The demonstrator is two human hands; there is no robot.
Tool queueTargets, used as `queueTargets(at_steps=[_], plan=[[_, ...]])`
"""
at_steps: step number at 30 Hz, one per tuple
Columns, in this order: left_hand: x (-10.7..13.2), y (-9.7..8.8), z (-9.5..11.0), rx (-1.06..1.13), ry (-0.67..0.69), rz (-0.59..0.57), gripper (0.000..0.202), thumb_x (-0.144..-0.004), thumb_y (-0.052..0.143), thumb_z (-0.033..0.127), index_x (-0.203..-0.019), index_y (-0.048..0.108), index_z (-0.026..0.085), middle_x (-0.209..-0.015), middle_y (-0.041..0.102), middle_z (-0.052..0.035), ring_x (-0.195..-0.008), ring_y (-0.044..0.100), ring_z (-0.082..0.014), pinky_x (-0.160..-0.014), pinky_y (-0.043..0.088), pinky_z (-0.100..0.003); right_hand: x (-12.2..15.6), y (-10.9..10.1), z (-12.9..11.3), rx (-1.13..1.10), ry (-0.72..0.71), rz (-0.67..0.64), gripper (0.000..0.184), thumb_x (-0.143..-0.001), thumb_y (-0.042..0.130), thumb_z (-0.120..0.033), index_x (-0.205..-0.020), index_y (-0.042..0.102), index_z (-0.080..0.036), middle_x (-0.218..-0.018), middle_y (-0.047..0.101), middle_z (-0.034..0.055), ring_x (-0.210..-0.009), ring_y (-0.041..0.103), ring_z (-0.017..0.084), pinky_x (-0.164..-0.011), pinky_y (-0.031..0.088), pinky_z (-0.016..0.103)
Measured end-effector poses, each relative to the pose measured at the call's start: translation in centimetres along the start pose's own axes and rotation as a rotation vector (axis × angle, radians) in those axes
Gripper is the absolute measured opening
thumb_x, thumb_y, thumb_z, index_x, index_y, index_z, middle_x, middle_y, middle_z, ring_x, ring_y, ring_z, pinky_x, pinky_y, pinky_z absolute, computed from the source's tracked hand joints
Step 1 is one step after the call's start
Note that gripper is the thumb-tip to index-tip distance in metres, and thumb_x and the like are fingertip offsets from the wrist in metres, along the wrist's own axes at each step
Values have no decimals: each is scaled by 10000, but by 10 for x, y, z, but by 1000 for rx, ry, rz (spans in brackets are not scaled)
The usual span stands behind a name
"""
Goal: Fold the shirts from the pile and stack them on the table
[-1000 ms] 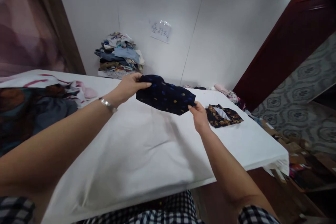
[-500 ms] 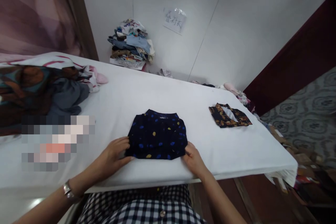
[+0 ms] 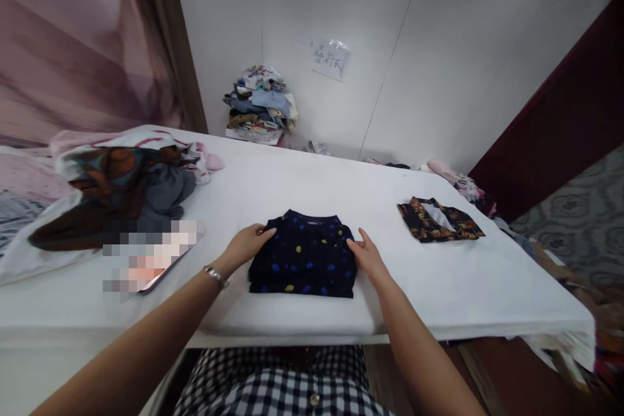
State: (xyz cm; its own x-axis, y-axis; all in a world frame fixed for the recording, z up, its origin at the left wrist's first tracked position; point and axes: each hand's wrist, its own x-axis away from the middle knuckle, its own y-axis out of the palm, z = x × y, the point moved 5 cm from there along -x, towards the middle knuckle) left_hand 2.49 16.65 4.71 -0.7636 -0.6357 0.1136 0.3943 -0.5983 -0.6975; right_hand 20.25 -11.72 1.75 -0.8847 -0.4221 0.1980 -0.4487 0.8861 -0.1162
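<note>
A folded navy shirt with blue and yellow spots lies flat on the white-covered table, its collar pointing away from me. At its upper left edge, my left hand pinches the fabric between thumb and fingers. My right hand is at the opposite edge; its thumb touches the shirt while the index finger stands apart from it. The lower fingers of that hand are partly hidden. To the right lies a folded black shirt with a gold-brown pattern and a pale inner panel.
Loose clothes are heaped on the table's left. A partly pixelated flat device lies in front of them. Behind the table rises a clothes stack; a paper sign hangs on the wall. More clothes line the far right edge.
Both hands have moved from the shirt's lower corners up along its sides to the upper edges. The view has shifted slightly; the spotted shirt still lies in front of me.
</note>
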Motion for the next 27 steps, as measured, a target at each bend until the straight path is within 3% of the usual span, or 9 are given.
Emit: queueTargets(at_steps=[6, 10, 12, 14, 16, 19, 21, 23, 27], plan=[[-3, 11, 8, -3, 1, 27, 301, -749, 552, 449, -821, 652, 174, -925, 727, -114, -819, 666, -260, -713, 479, -335, -14, 8, -3, -14, -113, 68, 809, -602, 750, -326, -1360, 507, -182, -696, 528, -45, -689, 543, 160, -658, 433, 287], [4, 3, 15, -21, 83, 158, 304, -797, 496, 438, -921, 633, 197, -1076, 687, -110, -968, 631, -270, -847, 459, -371, -12, 10, -7, -108, -220, 49, 699, -632, 710, -324, -1301, 559, -189, -664, 476, -68, -652, 512, 133, -666, 442, 280], [8, -1, 19, 34, 120, 204, 316, -799, 498, 462, -923, 625, 200, -1058, 683, -105, -976, 623, -273, -877, 456, -392, -13, 10, -4, -144, -200, 52, 699, -633, 717, -332, -1300, 558, -198, -693, 519, -56, -677, 548, 143, -693, 467, 290], [8, 2, 18, 249, 51, 137, 323, -763, 554, 477, -890, 625, 188, -938, 701, -93, -885, 645, -264, -819, 489, -394, -17, 9, 0, -154, -133, 64, 748, -624, 741, -333, -1329, 533, -199, -787, 602, -18, -743, 605, 168, -736, 495, 309], [6, 11, 15, 507, -71, -5, 366, -723, 606, 503, -871, 636, 170, -833, 710, -83, -793, 662, -248, -736, 522, -376, -22, 9, 3, -150, -81, 56, 812, -618, 765, -326, -1372, 490, -204, -931, 665, 33, -828, 645, 193, -779, 515, 328], [2, 22, 21, 759, -156, -206, 448, -684, 665, 535, -902, 674, 144, -871, 732, -108, -833, 681, -249, -749, 547, -359, -28, 15, -2, -122, -61, -3, 815, -607, 773, -288, -1370, 495, -218, -1044, 698, 62, -893, 666, 214, -808, 533, 355], [1, 21, 25, 818, -178, -247, 446, -648, 720, 489, -927, 694, 142, -927, 740, -117, -878, 685, -256, -781, 553, -353, -26, 19, -11, -121, -70, -33, 783, -605, 758, -263, -1350, 520, -214, -1028, 716, 56, -886, 674, 218, -817, 540, 370], [3, 12, 29, 826, -152, -171, 436, -639, 739, 428, -975, 698, 154, -966, 741, -109, -894, 687, -257, -797, 558, -358, -18, 21, -23, -185, -111, -53, 791, -615, 747, -262, -1367, 504, -216, -1032, 724, 47, -894, 678, 217, -847, 540, 379], [22, -14, 35, 728, 70, 91, 489, -723, 672, 443, -1156, 650, 214, -1116, 711, -69, -1007, 660, -244, -918, 527, -382, 6, 17, -40, -349, -203, -110, 827, -654, 760, -292, -1416, 440, -259, -1143, 700, 35, -999, 666, 224, -926, 522, 389]])
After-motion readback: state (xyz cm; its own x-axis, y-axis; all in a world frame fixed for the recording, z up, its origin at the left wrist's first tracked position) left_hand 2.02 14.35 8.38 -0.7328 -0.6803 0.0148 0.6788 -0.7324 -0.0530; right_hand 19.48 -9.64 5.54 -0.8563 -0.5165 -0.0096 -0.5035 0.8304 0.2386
